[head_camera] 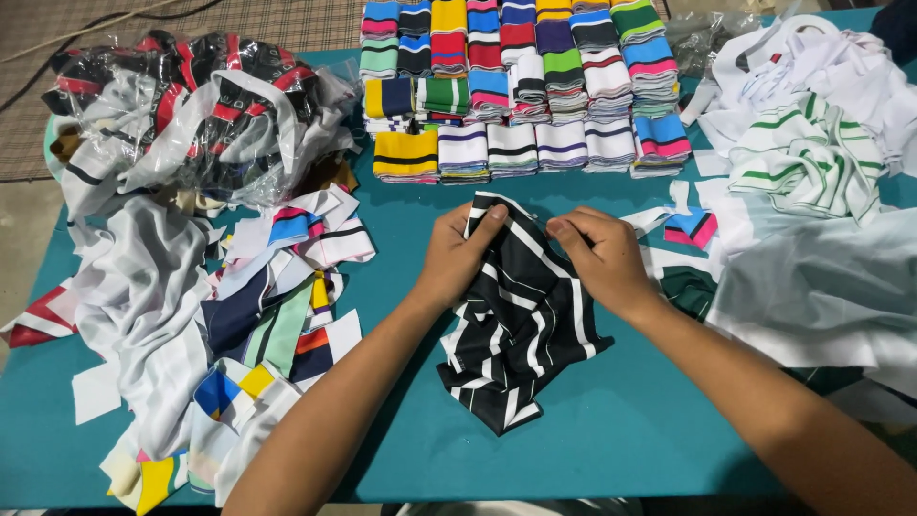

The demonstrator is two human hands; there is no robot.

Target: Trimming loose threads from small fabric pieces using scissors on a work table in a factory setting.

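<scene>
A bunch of black knit fabric pieces with white stripes (511, 334) lies on the teal table (611, 430) in front of me. My left hand (458, 253) grips its upper left edge, thumb on top of the cloth. My right hand (597, 256) pinches the upper right edge of the same bunch, fingers curled over it. Both forearms reach in from the bottom of the view.
Neat rows of folded striped collar pieces (521, 86) fill the far middle. A plastic-wrapped bundle of dark and red pieces (191, 105) sits far left. Loose mixed strips (267, 315) lie at left; white and green-striped fabric (812, 162) piles at right.
</scene>
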